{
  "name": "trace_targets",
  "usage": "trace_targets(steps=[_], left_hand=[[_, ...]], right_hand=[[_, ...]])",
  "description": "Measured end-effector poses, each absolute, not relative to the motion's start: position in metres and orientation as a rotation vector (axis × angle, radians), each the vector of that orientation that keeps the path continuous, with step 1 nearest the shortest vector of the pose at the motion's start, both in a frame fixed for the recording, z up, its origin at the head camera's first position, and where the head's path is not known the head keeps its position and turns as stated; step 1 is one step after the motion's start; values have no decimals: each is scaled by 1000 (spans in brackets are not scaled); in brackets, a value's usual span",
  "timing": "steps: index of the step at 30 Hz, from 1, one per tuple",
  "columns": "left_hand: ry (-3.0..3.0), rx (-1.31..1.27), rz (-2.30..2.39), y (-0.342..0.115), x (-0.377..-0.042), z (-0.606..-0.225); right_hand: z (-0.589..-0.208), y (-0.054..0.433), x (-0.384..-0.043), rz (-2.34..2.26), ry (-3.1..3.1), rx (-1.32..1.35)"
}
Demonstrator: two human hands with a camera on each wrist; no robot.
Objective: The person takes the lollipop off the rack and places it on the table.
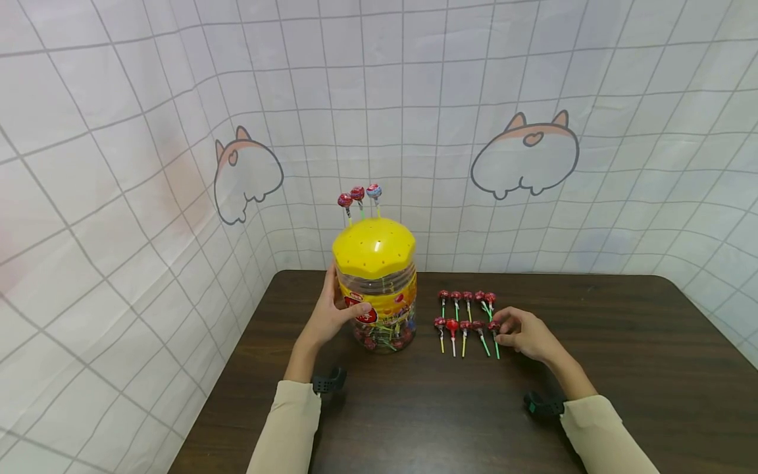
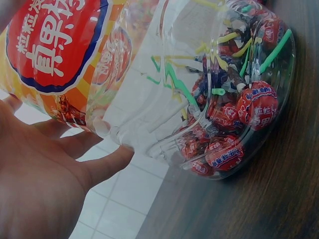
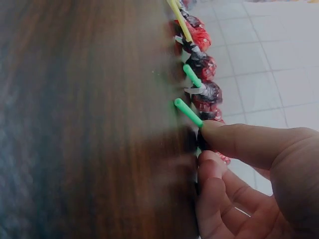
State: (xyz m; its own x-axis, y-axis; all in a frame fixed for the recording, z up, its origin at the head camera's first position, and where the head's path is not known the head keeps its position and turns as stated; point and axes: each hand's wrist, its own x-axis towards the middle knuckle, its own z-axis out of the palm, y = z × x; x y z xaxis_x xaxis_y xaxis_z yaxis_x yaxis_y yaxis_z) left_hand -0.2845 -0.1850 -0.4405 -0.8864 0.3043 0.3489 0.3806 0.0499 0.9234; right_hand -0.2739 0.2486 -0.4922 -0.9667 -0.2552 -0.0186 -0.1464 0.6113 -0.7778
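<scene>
A clear plastic candy jar (image 1: pixel 385 306) with a yellow scalloped lid (image 1: pixel 373 249) stands on the table, wrapped lollipops (image 2: pixel 259 104) visible through its lower wall. My left hand (image 1: pixel 324 316) holds the jar's left side, thumb across the front label and fingers around the side. Three lollipops (image 1: pixel 358 193) stand upright in the lid, sticks down. To the right of the jar, several lollipops lie in two rows. At the right end of the near row, my right hand (image 1: pixel 527 334) pinches a lollipop with a green stick (image 3: pixel 188 112) between thumb and fingers; its head is mostly hidden in the right wrist view.
The far row of lollipops (image 1: pixel 468 296) lies just behind the near row. A dark wooden table (image 1: pixel 414 408) carries everything. Behind it and on the left hangs a white gridded cloth (image 1: pixel 438 131) with cartoon drawings. Each wrist wears a black band (image 1: pixel 329 381).
</scene>
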Motion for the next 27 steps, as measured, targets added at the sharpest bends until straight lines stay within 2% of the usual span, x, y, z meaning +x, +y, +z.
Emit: trace_targets(steps=[18, 27], left_hand=[[-2220, -743, -2017, -185, -283, -438], [-2219, -722, -2026, -184, -283, -438]], right_hand=[[-486, 246, -274, -1269, 2684, -368], [-466, 258, -271, -1351, 2641, -452]])
